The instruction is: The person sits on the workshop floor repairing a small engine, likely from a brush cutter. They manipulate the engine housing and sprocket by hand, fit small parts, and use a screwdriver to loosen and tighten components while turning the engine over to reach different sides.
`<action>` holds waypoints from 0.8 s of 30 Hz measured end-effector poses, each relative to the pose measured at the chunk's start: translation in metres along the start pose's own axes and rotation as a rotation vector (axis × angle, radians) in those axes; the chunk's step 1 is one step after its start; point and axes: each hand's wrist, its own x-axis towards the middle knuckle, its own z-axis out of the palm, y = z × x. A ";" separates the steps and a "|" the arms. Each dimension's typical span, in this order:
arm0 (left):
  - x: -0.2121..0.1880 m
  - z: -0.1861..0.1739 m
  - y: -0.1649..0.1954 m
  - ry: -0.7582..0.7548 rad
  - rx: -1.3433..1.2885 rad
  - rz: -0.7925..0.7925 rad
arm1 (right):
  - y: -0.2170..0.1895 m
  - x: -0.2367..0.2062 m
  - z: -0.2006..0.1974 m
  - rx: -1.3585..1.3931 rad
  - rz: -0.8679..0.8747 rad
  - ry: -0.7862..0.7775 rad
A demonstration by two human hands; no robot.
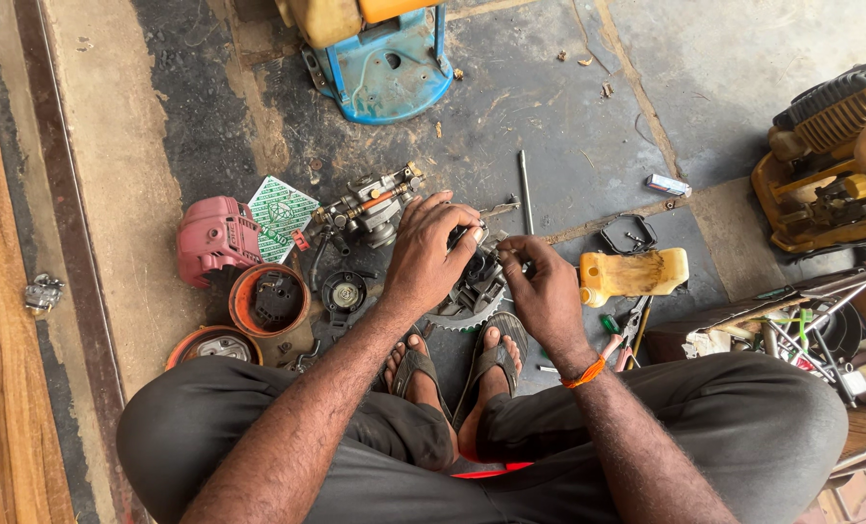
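Left hand and right hand clasp the engine block

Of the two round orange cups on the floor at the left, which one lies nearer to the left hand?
The upper orange cup, holding a dark part, beside the pink cover, lies nearer the left hand; the lower orange cup is farther.

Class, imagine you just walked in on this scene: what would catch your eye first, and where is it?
At centre, the left hand and right hand grip a dark metal engine block with a toothed rim, just above the sandalled feet. Left of them lies a pink ribbed plastic engine cover; to the right, a yellow plastic tank.
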 end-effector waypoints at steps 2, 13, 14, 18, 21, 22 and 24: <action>0.000 0.000 0.000 0.002 0.002 0.003 | -0.002 -0.001 0.002 -0.041 0.031 -0.017; -0.001 0.003 -0.002 -0.008 0.007 -0.004 | 0.008 0.000 0.005 -0.001 -0.007 -0.018; -0.001 0.002 -0.002 -0.007 0.006 -0.006 | 0.008 -0.001 0.005 -0.018 -0.018 -0.032; -0.001 0.002 -0.002 -0.005 0.006 -0.014 | 0.009 -0.003 0.005 0.021 -0.049 -0.018; -0.001 0.002 -0.001 -0.004 0.004 -0.008 | 0.010 -0.002 0.004 0.032 -0.065 -0.005; -0.001 0.001 -0.001 -0.003 0.002 -0.004 | 0.010 -0.001 0.004 0.026 -0.047 -0.016; -0.001 0.001 -0.001 -0.004 0.002 -0.002 | 0.010 -0.001 0.003 0.030 -0.072 -0.019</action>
